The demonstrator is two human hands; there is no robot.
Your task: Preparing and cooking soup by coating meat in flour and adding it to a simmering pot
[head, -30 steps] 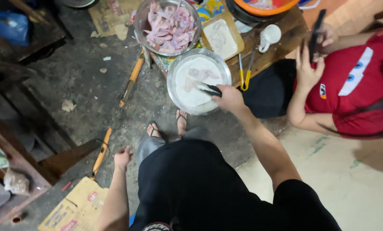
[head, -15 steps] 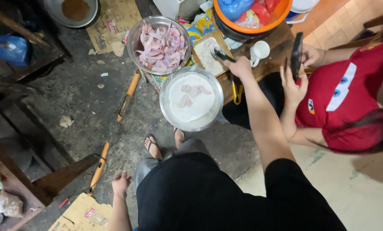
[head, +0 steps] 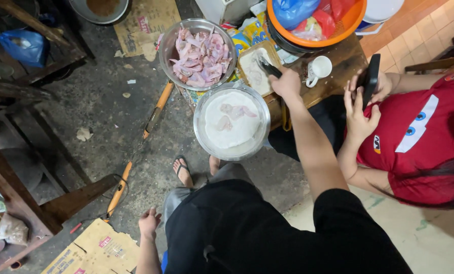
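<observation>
- Right hand [head: 286,81], upper centre of frame, fingers wrapped round dark tongs [head: 269,67]; the tong tips sit over a small rectangular tray [head: 252,63] of white flour.
- Left hand [head: 149,222], lower left, hangs at the person's side, fingers loosely curled, holding nothing, above a piece of cardboard [head: 92,251] on the floor.
- Round metal bowl [head: 232,122] of white flour with a few pale meat pieces, centre of frame, just below and left of the right hand.
- Bigger metal bowl [head: 197,53] of raw pink chicken pieces, upper centre-left, touching the flour bowl's upper edge.
- White cup [head: 319,68] on the wooden table, right of the right hand.
- Orange basin [head: 315,23] with bags, top right.
- Another person in a red shirt [head: 419,137], right side, holds a dark phone [head: 371,78].
</observation>
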